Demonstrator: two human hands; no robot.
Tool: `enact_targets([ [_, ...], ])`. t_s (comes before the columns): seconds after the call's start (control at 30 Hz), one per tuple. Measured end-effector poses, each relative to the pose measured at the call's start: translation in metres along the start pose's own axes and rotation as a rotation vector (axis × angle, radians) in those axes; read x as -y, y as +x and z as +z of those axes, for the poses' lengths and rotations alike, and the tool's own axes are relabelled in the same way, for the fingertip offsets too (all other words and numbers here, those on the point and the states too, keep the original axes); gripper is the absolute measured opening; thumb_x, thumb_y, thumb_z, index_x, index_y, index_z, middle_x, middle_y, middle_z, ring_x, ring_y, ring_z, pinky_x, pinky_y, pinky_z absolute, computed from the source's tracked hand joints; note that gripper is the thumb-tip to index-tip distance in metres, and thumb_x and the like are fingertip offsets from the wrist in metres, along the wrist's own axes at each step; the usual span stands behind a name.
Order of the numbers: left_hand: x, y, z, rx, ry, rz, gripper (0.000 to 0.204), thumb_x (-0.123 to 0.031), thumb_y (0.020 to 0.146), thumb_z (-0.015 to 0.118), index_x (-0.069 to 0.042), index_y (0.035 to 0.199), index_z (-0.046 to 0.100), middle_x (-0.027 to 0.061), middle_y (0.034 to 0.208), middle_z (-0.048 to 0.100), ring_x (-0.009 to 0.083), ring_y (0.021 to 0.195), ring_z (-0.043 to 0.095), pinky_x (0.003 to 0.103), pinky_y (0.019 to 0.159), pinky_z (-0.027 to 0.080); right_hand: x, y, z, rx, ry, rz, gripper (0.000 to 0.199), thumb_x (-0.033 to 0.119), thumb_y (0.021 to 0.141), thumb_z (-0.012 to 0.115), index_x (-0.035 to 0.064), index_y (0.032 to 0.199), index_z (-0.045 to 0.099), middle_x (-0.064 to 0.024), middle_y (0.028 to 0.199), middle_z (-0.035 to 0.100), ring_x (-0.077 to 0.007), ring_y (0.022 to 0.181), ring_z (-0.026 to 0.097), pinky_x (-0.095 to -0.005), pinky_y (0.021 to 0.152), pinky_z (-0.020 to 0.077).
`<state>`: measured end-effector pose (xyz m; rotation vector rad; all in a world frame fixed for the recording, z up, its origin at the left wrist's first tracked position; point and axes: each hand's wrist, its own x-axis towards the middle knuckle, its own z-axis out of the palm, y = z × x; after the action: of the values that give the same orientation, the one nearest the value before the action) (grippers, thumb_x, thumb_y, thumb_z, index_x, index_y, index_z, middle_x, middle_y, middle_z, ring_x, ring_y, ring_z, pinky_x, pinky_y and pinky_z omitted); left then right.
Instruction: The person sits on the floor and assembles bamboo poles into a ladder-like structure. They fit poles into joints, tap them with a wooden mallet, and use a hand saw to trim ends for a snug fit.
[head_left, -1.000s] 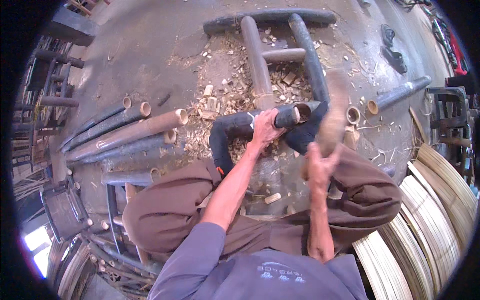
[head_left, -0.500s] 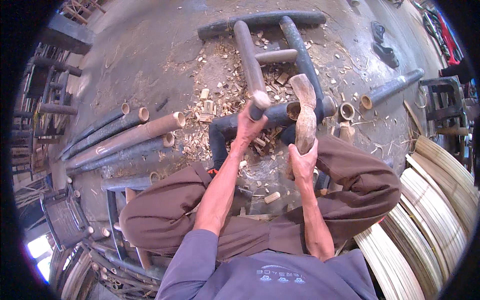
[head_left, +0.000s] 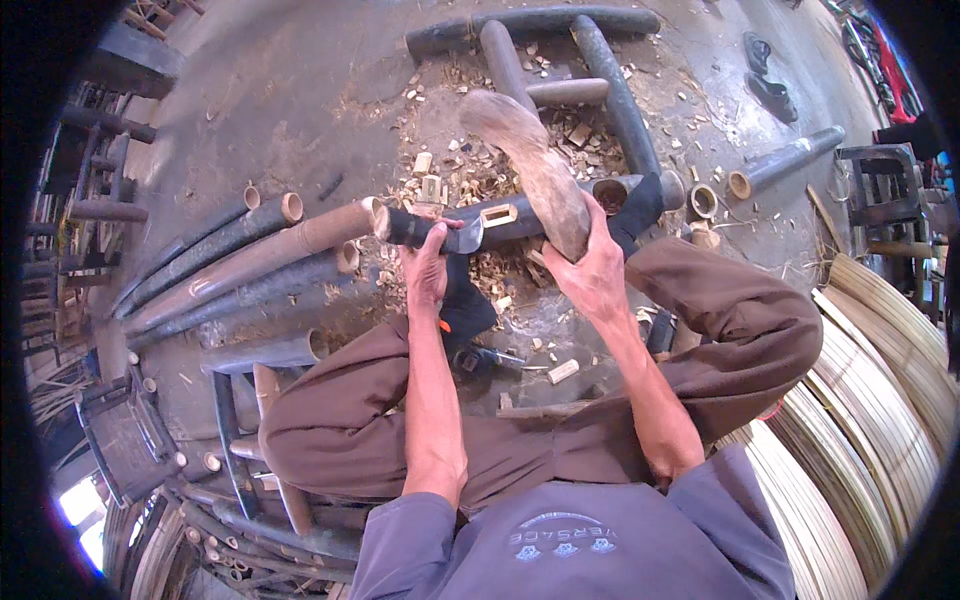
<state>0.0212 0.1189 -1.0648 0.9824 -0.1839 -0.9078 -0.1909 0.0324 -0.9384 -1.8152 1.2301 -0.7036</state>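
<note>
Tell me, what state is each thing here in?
Left hand: closed around the chisel.
Right hand: closed around the mallet.
Chisel: held, blade pointing right.
Mallet: held, apart from the chisel.
Dark pole: lying crosswise, slot cut in it.
Frame: pieces joined.
Chips: scattered loose.
Left poles: lying side by side.
Slats: stacked.
Sandals: unworn.

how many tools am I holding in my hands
2: a wooden mallet in your right hand, and a dark-handled chisel in your left hand.

Pale lettering [head_left: 566, 534], seemingly, on shirt [head_left: 645, 555]
</note>
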Motion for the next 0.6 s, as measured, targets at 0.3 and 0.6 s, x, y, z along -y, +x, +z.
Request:
enact_targets([
  [0.3,0.026,0.005,-0.016,-0.02,-0.052,-0.018,0.026,0.001,0.084,0.07,-0.007,0.103,0.053,0.0126,0.091,0.07,0.0236,0.09,0.069,0.041,0.086,0.054,0.041,0.02,0.013,0.067,-0.001,-0.193,0.075,0.013,0.078,0.073,0.0052,0.143,0.037,-0.0264,0.118,0.063,-0.039,0.11,0.064,-0.0418,0.093,0.0499],
  [0.6,0.046,-0.001,-0.032,-0.161,0.011,-0.018,0.035,-0.005,0.082,0.075,-0.011,0.11,0.054,0.0058,0.111,0.066,0.0191,0.101,0.063,0.04,0.087,0.05,0.129,0.054,0.035,0.218,0.07,-0.675,0.078,0.021,0.076,0.075,0.0086,0.143,0.037,-0.026,0.115,0.063,-0.0417,0.104,0.064,-0.0444,0.086,0.0538],
])
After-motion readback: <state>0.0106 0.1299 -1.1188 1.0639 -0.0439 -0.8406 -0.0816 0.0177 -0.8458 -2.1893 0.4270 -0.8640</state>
